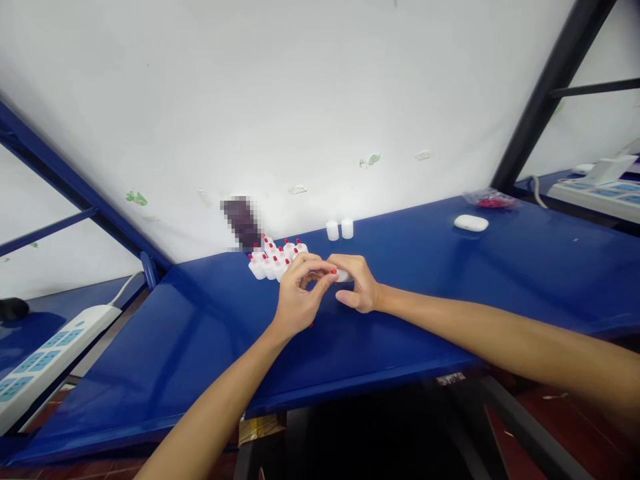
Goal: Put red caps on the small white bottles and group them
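"Blue table, white wall. What's on it, by count? Put the dial's centre at the hands, twelve toward the wall."

"One white bottle at the centre, between the hands, tipped on its side, with one red tip at its nine o'clock end. Near it, at ten, stand red-tipped bottles, roughly a dozen; they overlap, and some are hidden, so I can't give an exact number."

"And at twelve?"

"Two plain white containers, upright, side by side. Toward two o'clock, one rounded white case, and beyond it one clear bag with something red inside."

"Anything else?"

"One dark shape behind the bottles, blurred into squares. Two power strips off the table, one at eight, one between two and three. One small red speck at seven, just under the left wrist, too small to identify."

"Now the fingers."

"On the left hand, thumb and forefinger are pinched together on the red tip, with a rounded gap behind the pinch. The right hand curls loosely around the bottle's body; its forefinger arches over the top, its thumb stretches out below."

"Does that thumb touch the bottle?"

"I can't tell."
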### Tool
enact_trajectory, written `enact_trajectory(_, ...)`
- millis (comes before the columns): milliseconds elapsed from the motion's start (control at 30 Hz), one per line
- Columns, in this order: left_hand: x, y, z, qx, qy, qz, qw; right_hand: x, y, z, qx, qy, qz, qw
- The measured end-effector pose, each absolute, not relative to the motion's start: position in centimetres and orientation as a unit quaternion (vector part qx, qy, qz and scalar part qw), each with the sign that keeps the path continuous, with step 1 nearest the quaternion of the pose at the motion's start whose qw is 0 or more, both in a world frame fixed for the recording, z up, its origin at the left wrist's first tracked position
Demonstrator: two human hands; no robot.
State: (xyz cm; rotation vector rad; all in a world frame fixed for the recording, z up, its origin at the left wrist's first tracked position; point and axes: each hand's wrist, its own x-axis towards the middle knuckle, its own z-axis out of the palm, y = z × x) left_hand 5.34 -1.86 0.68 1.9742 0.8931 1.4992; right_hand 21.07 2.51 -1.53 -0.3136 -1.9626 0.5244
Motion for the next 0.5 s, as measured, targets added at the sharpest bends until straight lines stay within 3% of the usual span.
enact_trajectory(267, 5.1, -1.6, 0.4, 0.75, 0.354, 0.509, 0.232, 21.7, 3.5, -1.5, -0.1, -0.835, 0.166, 0.515)
enact_trajectory(500, 4.2, -1.1, 0.2, 0.799, 0.35, 0.465, 0.154, 21.6, 3.9, -1.2, -0.233, -0.845, 0.204, 0.435)
